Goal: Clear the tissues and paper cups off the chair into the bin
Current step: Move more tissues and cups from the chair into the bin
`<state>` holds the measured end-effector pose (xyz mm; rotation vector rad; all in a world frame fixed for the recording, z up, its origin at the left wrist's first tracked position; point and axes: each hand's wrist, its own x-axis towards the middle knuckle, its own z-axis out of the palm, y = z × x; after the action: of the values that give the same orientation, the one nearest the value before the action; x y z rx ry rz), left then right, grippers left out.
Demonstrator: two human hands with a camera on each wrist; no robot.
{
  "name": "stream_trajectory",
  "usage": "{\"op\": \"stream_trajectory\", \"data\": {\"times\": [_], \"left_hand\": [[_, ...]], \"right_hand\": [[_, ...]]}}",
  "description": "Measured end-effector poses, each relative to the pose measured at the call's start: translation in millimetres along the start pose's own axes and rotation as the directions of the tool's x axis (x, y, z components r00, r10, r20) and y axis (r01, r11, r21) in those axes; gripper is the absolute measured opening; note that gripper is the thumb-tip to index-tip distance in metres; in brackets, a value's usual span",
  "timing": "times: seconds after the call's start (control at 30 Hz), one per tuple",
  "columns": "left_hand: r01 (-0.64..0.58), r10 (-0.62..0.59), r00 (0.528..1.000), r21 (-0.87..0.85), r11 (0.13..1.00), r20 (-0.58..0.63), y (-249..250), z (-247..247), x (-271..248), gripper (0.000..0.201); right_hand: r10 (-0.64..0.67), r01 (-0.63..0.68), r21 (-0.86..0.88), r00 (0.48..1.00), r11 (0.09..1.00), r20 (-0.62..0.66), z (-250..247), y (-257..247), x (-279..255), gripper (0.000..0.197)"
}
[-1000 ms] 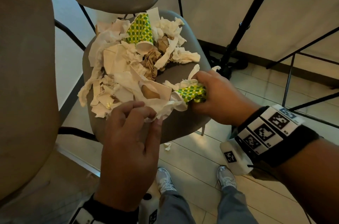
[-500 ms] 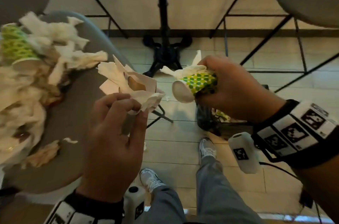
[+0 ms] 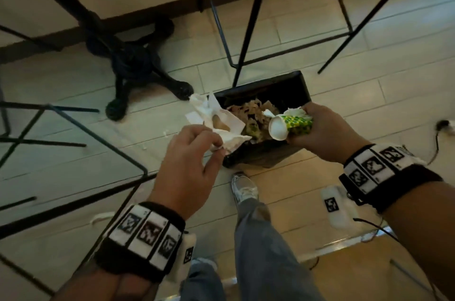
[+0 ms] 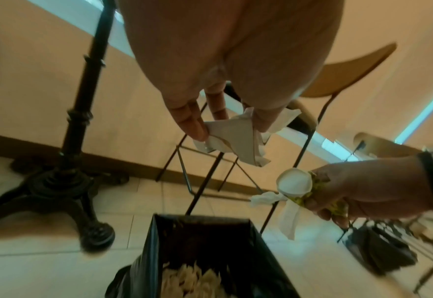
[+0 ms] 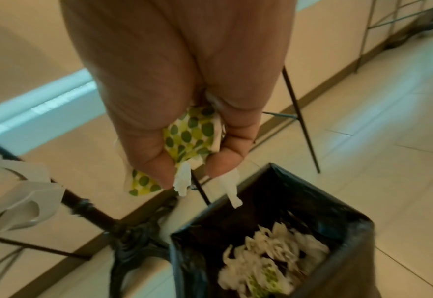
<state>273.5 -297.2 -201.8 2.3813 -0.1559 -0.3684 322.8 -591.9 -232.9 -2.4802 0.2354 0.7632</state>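
My left hand [image 3: 197, 150] pinches a wad of white tissues [image 3: 216, 120] with a flattened pale cup among them, held above the left rim of the black bin [image 3: 293, 88]. The left wrist view shows the same tissues [image 4: 235, 137] hanging from my fingertips [image 4: 197, 129]. My right hand [image 3: 320, 133] grips a crushed green-dotted paper cup [image 3: 288, 125] together with a tissue, over the bin's right side. In the right wrist view the dotted cup [image 5: 189, 135] sits in my curled fingers above the bin [image 5: 312, 201]. The chair is out of view.
The bin [image 4: 210, 242], lined with a black bag, holds tissues and a dotted cup. A black cast-iron table base [image 3: 138, 66] stands to its left. Thin black chair legs [image 3: 251, 17] rise behind it. My shoe [image 3: 243, 189] stands just before the bin. Small tissue scraps lie on the tiled floor.
I have turned away from the chair. Both hands carried their loads to the right and now hold them over the bin, which has come into view.
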Motion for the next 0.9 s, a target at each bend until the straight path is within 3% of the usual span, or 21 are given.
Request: {"op": "stream_trajectory", "data": {"times": [0.2, 0.4, 0.47, 0.57, 0.63, 0.77, 0.9], "left_hand": [[0.065, -0.071, 0.975, 0.039, 0.997, 0.209, -35.1, 82.4, 60.6, 0.006], [0.153, -0.166, 0.932, 0.065, 0.986, 0.322, -55.9, 132.9, 97.0, 0.009], [0.195, -0.208, 0.895, 0.074, 0.978, 0.394, -62.3, 144.3, 102.7, 0.026], [0.246, -0.265, 0.823, 0.104, 0.964, 0.503, -68.6, 152.9, 104.2, 0.07], [0.269, -0.286, 0.797, 0.11, 0.957, 0.533, -71.1, 152.9, 101.8, 0.084], [0.331, -0.323, 0.797, 0.078, 0.94, 0.51, -81.2, 144.4, 86.5, 0.089], [0.401, -0.39, 0.793, 0.08, 0.912, 0.469, -103.5, 127.7, 47.2, 0.072]], "right_hand": [[0.123, -0.126, 0.051, 0.991, 0.991, 0.059, 45.3, 55.2, 73.5, 0.041], [0.239, -0.249, 0.104, 0.966, 0.963, 0.099, 77.6, 61.2, 120.5, 0.042], [0.278, -0.296, 0.142, 0.951, 0.944, 0.134, 83.5, 60.8, 129.4, 0.049], [0.318, -0.345, 0.148, 0.931, 0.927, 0.177, 89.9, 62.0, 137.8, 0.09], [0.315, -0.345, 0.142, 0.928, 0.928, 0.198, 91.0, 61.9, 139.4, 0.104], [0.245, -0.26, 0.035, 0.942, 0.965, 0.231, 91.1, 49.6, 137.4, 0.095], [0.156, -0.15, -0.047, 0.971, 0.988, 0.18, 113.7, 5.1, 143.9, 0.068]]}}
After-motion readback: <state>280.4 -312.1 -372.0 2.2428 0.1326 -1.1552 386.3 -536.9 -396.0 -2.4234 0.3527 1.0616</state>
